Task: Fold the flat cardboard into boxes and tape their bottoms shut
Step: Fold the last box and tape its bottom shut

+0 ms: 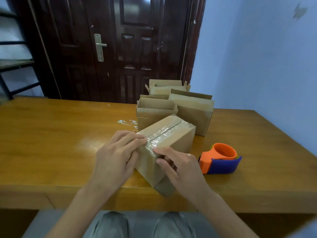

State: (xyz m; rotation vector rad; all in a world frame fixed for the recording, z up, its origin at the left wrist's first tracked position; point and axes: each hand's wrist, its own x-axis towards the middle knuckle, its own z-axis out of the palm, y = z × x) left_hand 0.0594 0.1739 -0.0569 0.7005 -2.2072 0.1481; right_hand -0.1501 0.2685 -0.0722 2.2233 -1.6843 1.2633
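the left hand [118, 152] lies flat on the near end of the cardboard box [168, 143], fingers extended and pressing the clear tape [159, 135] down over the edge, probably so the strip bonds where it wraps from the bottom onto the end wall. the box sits bottom-up near the front of the wooden surface [51, 134], turned at an angle toward the person, which keeps the taped seam on top and within reach. the right hand [176, 164] pinches the tape tail against the same end, fingers curled. behind stand three finished boxes [193, 114], open side up, out of the way. the orange and blue tape dispenser [221, 159] rests just right of the box, set down but close by.
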